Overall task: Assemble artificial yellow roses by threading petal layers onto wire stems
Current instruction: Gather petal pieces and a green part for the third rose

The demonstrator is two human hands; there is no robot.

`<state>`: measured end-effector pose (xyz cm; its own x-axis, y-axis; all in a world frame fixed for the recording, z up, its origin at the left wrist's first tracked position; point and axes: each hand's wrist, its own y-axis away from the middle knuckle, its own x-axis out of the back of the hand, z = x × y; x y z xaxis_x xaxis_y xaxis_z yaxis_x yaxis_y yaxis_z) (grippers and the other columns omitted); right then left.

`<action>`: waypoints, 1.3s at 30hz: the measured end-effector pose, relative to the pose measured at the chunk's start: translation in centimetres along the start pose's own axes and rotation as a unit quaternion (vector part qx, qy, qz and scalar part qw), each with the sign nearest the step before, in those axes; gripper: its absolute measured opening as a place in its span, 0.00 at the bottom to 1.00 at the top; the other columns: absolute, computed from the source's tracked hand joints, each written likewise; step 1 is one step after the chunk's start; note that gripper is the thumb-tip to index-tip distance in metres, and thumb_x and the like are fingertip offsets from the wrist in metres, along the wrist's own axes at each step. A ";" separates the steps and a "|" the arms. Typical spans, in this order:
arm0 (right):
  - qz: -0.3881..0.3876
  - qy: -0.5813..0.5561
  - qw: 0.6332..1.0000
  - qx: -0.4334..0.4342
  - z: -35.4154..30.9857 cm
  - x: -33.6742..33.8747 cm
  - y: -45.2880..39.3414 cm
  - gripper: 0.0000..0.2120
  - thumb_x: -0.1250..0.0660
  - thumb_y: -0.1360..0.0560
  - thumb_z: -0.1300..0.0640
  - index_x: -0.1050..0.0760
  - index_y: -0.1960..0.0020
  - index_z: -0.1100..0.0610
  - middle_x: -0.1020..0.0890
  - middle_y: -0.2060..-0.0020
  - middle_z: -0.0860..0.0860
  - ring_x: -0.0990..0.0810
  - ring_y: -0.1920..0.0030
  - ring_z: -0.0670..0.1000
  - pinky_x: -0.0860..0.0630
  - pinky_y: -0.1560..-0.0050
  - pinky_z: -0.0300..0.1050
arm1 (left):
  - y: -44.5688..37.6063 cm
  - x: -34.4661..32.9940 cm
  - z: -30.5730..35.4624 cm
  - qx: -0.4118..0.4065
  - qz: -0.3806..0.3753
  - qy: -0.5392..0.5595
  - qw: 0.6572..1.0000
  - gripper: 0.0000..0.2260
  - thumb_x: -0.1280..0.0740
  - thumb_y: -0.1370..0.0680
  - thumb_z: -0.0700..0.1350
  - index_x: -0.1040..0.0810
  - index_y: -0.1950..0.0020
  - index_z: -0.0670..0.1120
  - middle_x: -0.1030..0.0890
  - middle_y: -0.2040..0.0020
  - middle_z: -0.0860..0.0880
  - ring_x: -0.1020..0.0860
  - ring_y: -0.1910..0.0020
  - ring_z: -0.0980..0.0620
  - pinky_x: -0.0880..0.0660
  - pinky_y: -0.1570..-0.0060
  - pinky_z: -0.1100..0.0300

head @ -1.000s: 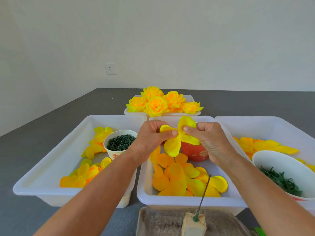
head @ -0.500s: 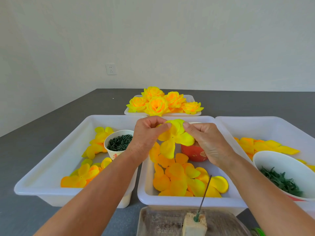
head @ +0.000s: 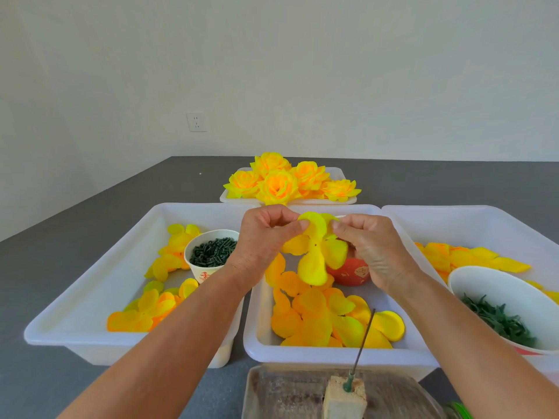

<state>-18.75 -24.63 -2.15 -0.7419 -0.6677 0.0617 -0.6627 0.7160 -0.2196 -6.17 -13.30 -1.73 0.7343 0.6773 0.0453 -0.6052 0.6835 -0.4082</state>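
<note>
Petal layer [head: 314, 252] hangs between left hand [head: 260, 240] and right hand [head: 372, 246], each grip pinching its top edge.

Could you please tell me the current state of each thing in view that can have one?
Petal layer: held up, pinched by both hands, centre hole visible.
Left hand: pinching the layer's top edge.
Right hand: pinching the same edge.
Wire stem: bare, standing tilted in the block.
Paper cup: upright, full of dark green pieces.
Finished roses: assembled, piled in the far tray.
</note>
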 end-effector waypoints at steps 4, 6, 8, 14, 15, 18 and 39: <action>0.091 0.047 0.994 -0.028 0.3 0.1 -0.5 0.11 0.31 0.26 0.57 0.22 0.67 0.56 0.23 0.70 0.56 0.27 0.69 0.50 0.30 0.67 0.42 | 0.1 0.0 0.2 -0.022 -0.022 0.010 0.999 0.04 0.30 0.29 0.32 0.21 0.62 0.40 0.19 0.57 0.48 0.21 0.58 0.60 0.25 0.57 0.69; 0.109 0.057 0.992 -0.042 0.5 0.3 -0.7 0.11 0.32 0.26 0.58 0.23 0.66 0.57 0.23 0.70 0.56 0.26 0.72 0.49 0.29 0.69 0.43 | 0.1 0.0 0.0 -0.031 -0.044 0.000 0.999 0.02 0.31 0.29 0.31 0.21 0.58 0.36 0.19 0.56 0.48 0.21 0.55 0.59 0.25 0.56 0.67; 0.117 0.032 0.991 -0.064 0.6 0.4 -0.8 0.10 0.34 0.24 0.60 0.24 0.64 0.59 0.21 0.71 0.54 0.22 0.75 0.47 0.25 0.73 0.40 | 0.1 0.0 -0.1 -0.042 -0.067 -0.008 0.997 0.03 0.31 0.29 0.31 0.20 0.56 0.33 0.19 0.55 0.46 0.21 0.53 0.54 0.24 0.52 0.61; 0.180 0.015 0.979 -0.093 0.8 0.9 -1.4 0.11 0.41 0.22 0.63 0.28 0.62 0.58 0.20 0.68 0.56 0.20 0.72 0.51 0.27 0.79 0.38 | 0.5 0.0 0.2 -0.037 -0.159 0.034 0.986 0.06 0.36 0.26 0.29 0.25 0.60 0.38 0.16 0.55 0.51 0.21 0.63 0.53 0.29 0.67 0.65; 0.189 0.012 0.978 -0.094 0.9 0.9 -1.5 0.11 0.42 0.21 0.62 0.28 0.62 0.58 0.20 0.66 0.56 0.20 0.72 0.51 0.26 0.77 0.39 | 0.5 0.0 0.2 -0.038 -0.163 0.045 0.985 0.06 0.37 0.25 0.30 0.26 0.59 0.38 0.16 0.54 0.49 0.20 0.64 0.51 0.29 0.67 0.64; 0.211 0.023 0.974 -0.081 1.0 1.0 -1.7 0.08 0.42 0.21 0.62 0.27 0.56 0.61 0.19 0.61 0.59 0.18 0.66 0.55 0.22 0.68 0.46 | 0.5 0.0 0.3 -0.036 -0.168 0.080 0.982 0.04 0.39 0.23 0.31 0.28 0.57 0.37 0.17 0.53 0.44 0.19 0.61 0.47 0.26 0.64 0.58; 0.047 -0.082 0.995 -0.019 -0.4 0.6 -0.3 0.08 0.29 0.31 0.69 0.21 0.59 0.56 0.17 0.66 0.51 0.18 0.66 0.47 0.23 0.66 0.37 | 0.2 0.0 -0.5 0.058 -0.045 -0.032 0.997 0.11 0.27 0.32 0.30 0.27 0.65 0.42 0.22 0.67 0.46 0.25 0.70 0.56 0.27 0.67 0.64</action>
<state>-19.05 -25.16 -1.63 -0.7757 -0.6200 -0.1176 -0.5974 0.7815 -0.1801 -6.10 -13.30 -2.21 0.7682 0.6257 0.1357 -0.5723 0.7661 -0.2926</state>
